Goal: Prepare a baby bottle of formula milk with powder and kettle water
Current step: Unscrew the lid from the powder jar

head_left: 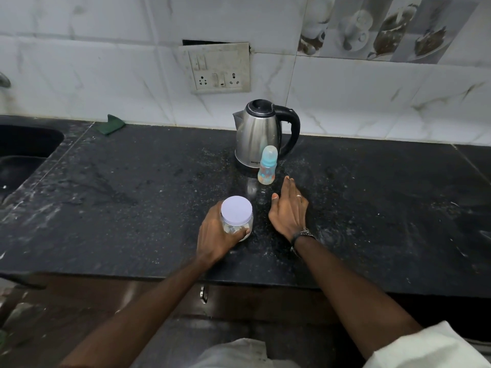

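Observation:
A clear powder jar [237, 216] with a pale lilac lid stands on the black counter [132, 195], and my left hand [218, 235] is wrapped around its left side. Just to its right my right hand [289, 208] lies flat on the counter, fingers apart and holding nothing. Beyond my right fingertips a small baby bottle [267, 166] stands upright, with a blue collar and a clear cap on top. Right behind the bottle is a steel kettle [259, 134] with a black lid and handle; its lid is down and its spout points left.
A dark sink [24, 150] is set into the counter at the far left, with a green scrub pad [114, 124] against the wall beside it. A switch and socket plate [219, 69] hangs on the tiled wall above the kettle. A drawer handle [204, 294] shows below the counter's front edge.

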Demonstrator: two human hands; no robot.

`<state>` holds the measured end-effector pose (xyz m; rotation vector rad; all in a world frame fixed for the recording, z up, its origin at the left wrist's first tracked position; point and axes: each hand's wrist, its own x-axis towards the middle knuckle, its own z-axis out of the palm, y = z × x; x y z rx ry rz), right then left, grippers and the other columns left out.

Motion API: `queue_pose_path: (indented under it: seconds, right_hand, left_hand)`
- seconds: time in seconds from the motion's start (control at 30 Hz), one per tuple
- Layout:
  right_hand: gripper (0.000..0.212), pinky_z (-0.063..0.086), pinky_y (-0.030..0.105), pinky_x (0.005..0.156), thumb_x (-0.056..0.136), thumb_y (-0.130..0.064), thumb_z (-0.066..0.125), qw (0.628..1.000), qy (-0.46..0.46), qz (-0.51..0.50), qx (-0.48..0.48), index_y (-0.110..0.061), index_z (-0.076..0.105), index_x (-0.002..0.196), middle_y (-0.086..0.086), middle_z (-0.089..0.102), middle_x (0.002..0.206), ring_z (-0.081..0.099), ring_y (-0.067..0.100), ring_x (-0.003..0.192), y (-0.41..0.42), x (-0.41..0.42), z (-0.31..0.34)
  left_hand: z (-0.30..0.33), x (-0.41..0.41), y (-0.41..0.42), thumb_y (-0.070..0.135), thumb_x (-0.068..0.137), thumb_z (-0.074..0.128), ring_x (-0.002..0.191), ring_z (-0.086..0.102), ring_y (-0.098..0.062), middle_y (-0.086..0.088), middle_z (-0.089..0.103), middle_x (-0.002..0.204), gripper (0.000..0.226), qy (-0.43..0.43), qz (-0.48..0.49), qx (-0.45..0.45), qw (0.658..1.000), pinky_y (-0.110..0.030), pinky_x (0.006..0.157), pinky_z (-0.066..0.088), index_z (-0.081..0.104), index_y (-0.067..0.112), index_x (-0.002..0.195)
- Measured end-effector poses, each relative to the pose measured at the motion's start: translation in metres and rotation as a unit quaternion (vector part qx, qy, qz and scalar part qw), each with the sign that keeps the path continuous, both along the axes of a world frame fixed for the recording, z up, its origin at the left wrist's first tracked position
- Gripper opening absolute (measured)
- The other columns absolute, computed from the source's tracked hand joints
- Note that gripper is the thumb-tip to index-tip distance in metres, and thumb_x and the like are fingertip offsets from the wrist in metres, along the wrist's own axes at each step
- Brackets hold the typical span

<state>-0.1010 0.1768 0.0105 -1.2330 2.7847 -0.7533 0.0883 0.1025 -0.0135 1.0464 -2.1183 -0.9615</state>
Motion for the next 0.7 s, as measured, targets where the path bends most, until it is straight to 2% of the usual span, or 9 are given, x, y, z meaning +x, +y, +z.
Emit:
queue_pose_path:
  seconds: [0.07,0.17,0.23,0.33,0.4,0.5,0.57,0.7]
  right_hand:
    - [0.053,0.045,0.047,0.096,0.094,-0.023,0.049,0.999,0.012,0.026,-0.030,-0.001,0.045,0.142,0.022,0.056,0.134,0.054,0.039,0.119,-0.007,0.002,0.013]
    - [0.028,0.053,0.042,0.079,0.094,-0.026,0.051,0.996,-0.007,0.081,-0.033,-0.007,0.065,0.110,0.018,0.065,0.109,0.063,0.038,0.097,-0.016,0.012,0.043]
    - [0.033,0.054,0.041,0.075,0.094,-0.038,0.051,0.992,-0.009,0.122,0.029,-0.010,0.066,0.097,0.015,0.067,0.104,0.065,0.037,0.092,-0.024,0.023,0.061]
    - [0.051,0.045,0.036,0.070,0.091,-0.061,0.048,0.976,0.036,0.174,0.125,-0.012,0.059,0.086,0.014,0.067,0.103,0.063,0.036,0.095,-0.031,0.043,0.079]
    - [0.059,0.040,0.035,0.070,0.087,-0.070,0.047,0.961,0.085,0.203,0.170,-0.013,0.061,0.090,0.014,0.068,0.105,0.063,0.035,0.096,-0.032,0.055,0.086]
    - [0.065,0.037,0.034,0.071,0.083,-0.074,0.051,0.941,0.147,0.222,0.209,-0.012,0.064,0.097,0.012,0.069,0.104,0.064,0.031,0.096,-0.035,0.065,0.088]
    - [0.068,0.040,0.034,0.070,0.081,-0.077,0.051,0.938,0.149,0.218,0.225,-0.013,0.066,0.098,0.011,0.069,0.103,0.065,0.030,0.096,-0.037,0.068,0.087]
    - [0.056,0.043,0.033,0.068,0.083,-0.065,0.058,0.934,0.145,0.238,0.225,-0.012,0.067,0.100,0.011,0.069,0.103,0.065,0.031,0.097,-0.050,0.076,0.085]
  left_hand:
    - [0.000,0.000,0.003,0.045,0.061,0.093,0.131,0.046,-0.015,-0.001,0.050,0.146,0.106,0.010,0.000,0.021,1.000,-0.032,0.107,0.041,0.039,0.013,0.146]
    - [-0.005,0.000,0.006,0.061,0.047,0.092,0.131,0.044,-0.009,0.005,0.046,0.147,0.125,0.026,-0.002,0.068,0.997,-0.029,0.107,0.040,0.033,0.016,0.148]
    - [-0.012,0.001,0.005,0.066,0.042,0.090,0.135,0.045,-0.012,0.003,0.046,0.150,0.133,0.027,-0.002,0.088,0.996,-0.034,0.110,0.041,0.030,0.017,0.151]
    - [-0.017,0.000,0.007,0.053,0.051,0.095,0.125,0.053,-0.005,0.010,0.056,0.138,0.111,0.045,-0.021,0.082,0.995,-0.026,0.102,0.046,0.040,0.027,0.143]
    - [-0.017,0.000,0.010,0.051,0.057,0.093,0.117,0.057,-0.001,0.012,0.061,0.130,0.098,0.045,-0.020,0.076,0.996,-0.022,0.097,0.047,0.044,0.026,0.139]
    - [-0.018,0.000,0.013,0.062,0.058,0.083,0.102,0.062,-0.004,0.012,0.064,0.114,0.084,0.025,-0.007,0.080,0.996,-0.034,0.088,0.054,0.050,0.024,0.125]
    - [-0.020,-0.002,0.013,0.065,0.057,0.081,0.099,0.062,-0.002,0.012,0.065,0.110,0.083,0.022,-0.011,0.084,0.996,-0.036,0.085,0.056,0.053,0.021,0.122]
    - [-0.016,0.002,0.007,0.059,0.060,0.085,0.100,0.061,0.004,0.017,0.065,0.111,0.078,0.044,-0.001,0.082,0.996,-0.022,0.083,0.052,0.053,0.025,0.123]
